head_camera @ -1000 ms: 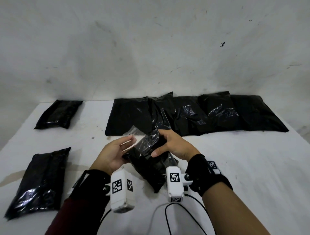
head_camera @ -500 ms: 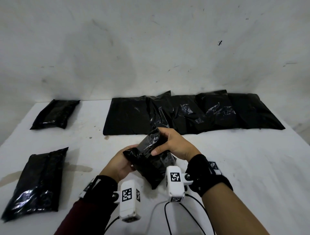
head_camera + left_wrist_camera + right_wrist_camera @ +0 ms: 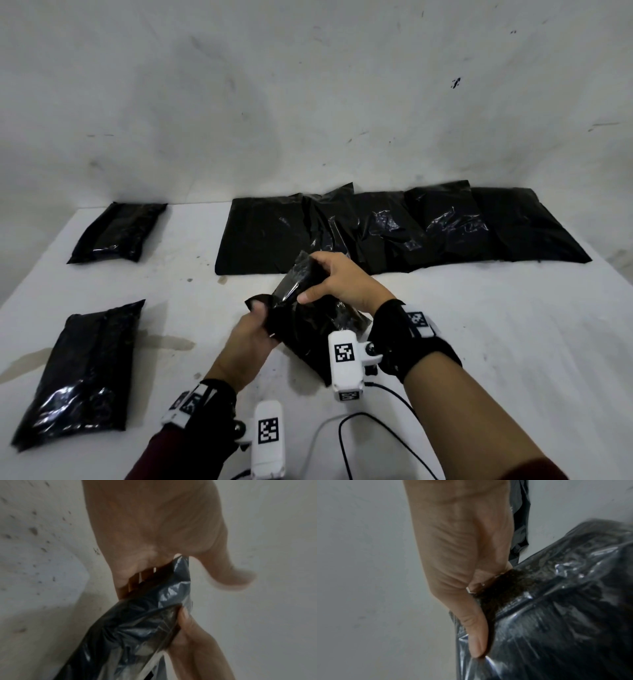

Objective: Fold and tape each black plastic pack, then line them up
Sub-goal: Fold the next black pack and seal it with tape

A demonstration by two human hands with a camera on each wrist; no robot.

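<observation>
I hold one black plastic pack (image 3: 308, 329) just above the middle of the white table (image 3: 479, 342). My right hand (image 3: 318, 281) grips its raised far end, thumb pressed flat on the glossy plastic (image 3: 556, 615) in the right wrist view. My left hand (image 3: 260, 315) holds the pack's near-left flap, fingers tucked behind it. In the left wrist view those fingers (image 3: 135, 582) are under the pack (image 3: 137, 635) while the thumb sticks out, blurred. Any tape on it is hidden.
Two folded packs lie at the left, one far (image 3: 116, 233) and one near (image 3: 82, 373). Several flat, overlapping black packs (image 3: 394, 229) lie in a row along the wall. Wrist-camera cables (image 3: 359, 428) trail at the table's front edge.
My left hand, palm up and open a second ago, has slid under the pack and taken its left flap. The right hand has tipped the pack's far end up.
</observation>
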